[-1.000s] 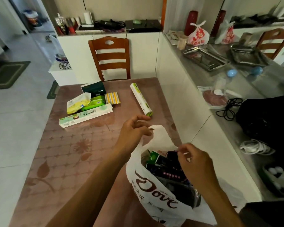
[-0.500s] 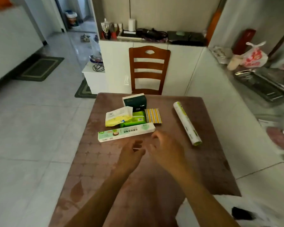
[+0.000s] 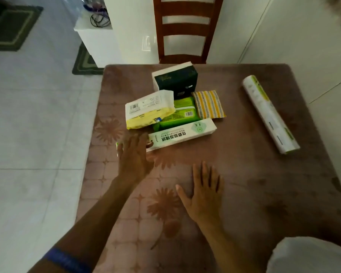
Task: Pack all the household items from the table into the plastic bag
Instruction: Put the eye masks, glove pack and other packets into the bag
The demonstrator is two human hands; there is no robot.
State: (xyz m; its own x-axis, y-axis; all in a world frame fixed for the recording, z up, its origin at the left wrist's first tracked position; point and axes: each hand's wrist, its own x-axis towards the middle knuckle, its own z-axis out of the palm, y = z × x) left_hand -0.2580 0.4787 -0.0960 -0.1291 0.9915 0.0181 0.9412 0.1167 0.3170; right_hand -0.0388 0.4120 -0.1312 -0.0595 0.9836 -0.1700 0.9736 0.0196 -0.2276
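Here the left hand, fingers spread and holding nothing, overlaps the near-left end of the long box. Its long axis runs left-to-right, rising far-right. Right hand flat, empty, farther off. Bag near-right.

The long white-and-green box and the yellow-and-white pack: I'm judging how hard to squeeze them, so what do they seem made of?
Long box: looks like printed cardboard, matte, with crisp straight edges and flat faces, so likely rigid. Yellow-and-white pack: seems soft plastic film, slightly glossy, with a crimped end seam and a pillowy, sagging shape. What's inside cannot be seen.
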